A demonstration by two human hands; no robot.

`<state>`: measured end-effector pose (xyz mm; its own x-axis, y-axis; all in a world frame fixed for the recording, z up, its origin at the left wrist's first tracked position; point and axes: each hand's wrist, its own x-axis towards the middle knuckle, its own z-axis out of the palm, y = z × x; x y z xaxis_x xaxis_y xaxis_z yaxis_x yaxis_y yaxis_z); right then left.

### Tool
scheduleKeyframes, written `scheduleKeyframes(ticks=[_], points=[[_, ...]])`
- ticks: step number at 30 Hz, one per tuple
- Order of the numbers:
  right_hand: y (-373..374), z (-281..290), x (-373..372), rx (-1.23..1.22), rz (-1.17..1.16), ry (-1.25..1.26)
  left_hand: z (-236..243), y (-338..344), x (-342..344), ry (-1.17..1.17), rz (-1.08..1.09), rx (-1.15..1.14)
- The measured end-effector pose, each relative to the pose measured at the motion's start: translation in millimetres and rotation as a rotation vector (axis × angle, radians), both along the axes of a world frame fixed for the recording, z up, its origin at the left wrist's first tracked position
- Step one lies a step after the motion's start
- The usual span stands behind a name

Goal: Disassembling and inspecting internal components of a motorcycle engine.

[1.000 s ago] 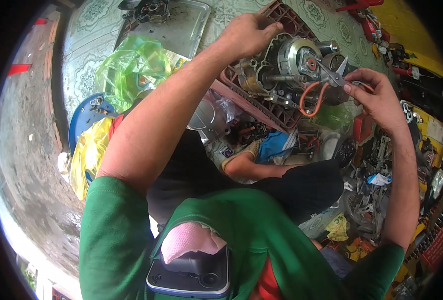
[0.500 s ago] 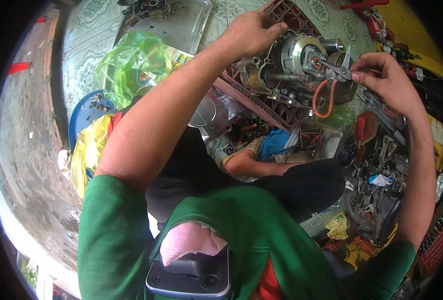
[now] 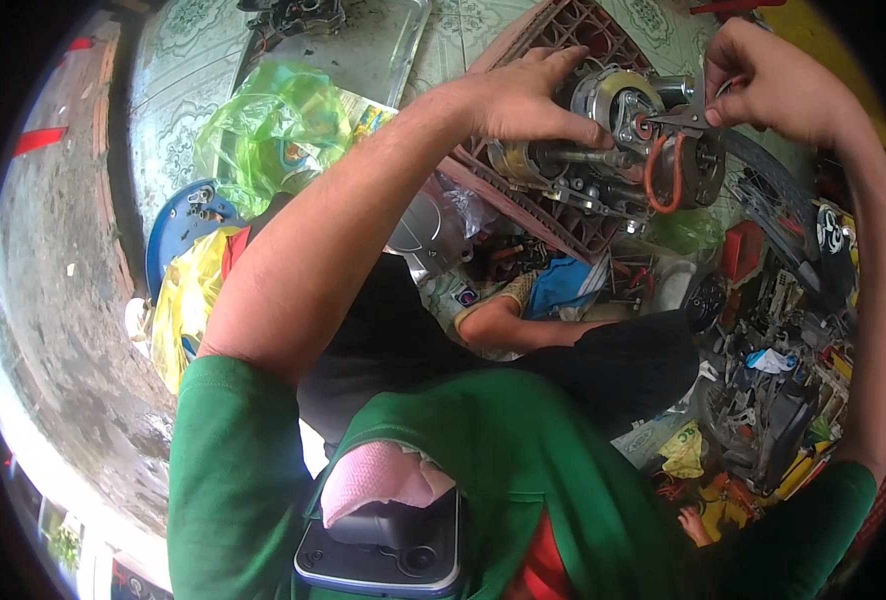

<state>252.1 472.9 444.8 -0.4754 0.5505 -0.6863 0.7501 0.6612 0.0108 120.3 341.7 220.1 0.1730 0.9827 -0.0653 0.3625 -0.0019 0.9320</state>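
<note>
A greasy metal engine (image 3: pixel 618 105) with a round shiny housing lies on a reddish plastic crate (image 3: pixel 523 215). My left hand (image 3: pixel 533 98) reaches over it from the left with fingers spread, the thumb over the engine's near-left part. At the engine's right side, my right hand (image 3: pixel 743 85) pinches a scissor-like metal tool (image 3: pixel 685 119) with pointed ends, one upward and one leftward over the engine. Just below the tool hangs an orange loop (image 3: pixel 649 185). Whether this loop belongs to the tool or the engine, I cannot tell.
Left of the crate lie a green plastic bag (image 3: pixel 263 125), a blue basin (image 3: pixel 168 225) and a yellow bag (image 3: pixel 188 285). Behind stands a metal tray (image 3: pixel 388 75). Loose parts (image 3: pixel 763 375) clutter the right. Another person's hand (image 3: pixel 693 526) shows at lower right.
My left hand has come down and rightward over the engine, and its fingers have spread. My right hand has moved up with the tool, which has turned slightly.
</note>
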Motion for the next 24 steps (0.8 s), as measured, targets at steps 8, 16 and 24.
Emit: scheduleKeyframes(ticks=[8,16,24], points=[[-39.1,-1.4,49.3,-0.079,-0.628,0.110,0.6,-4.3,0.0,-0.095,0.063,0.001],[-55.9,-16.3,68.2,-0.023,-0.380,0.300,-1.9,-2.8,-1.8,-0.125,0.035,-0.026],[-92.7,-37.0,86.4,-0.093,-0.938,0.517,-1.5,2.2,8.6,-0.161,0.107,-0.016]])
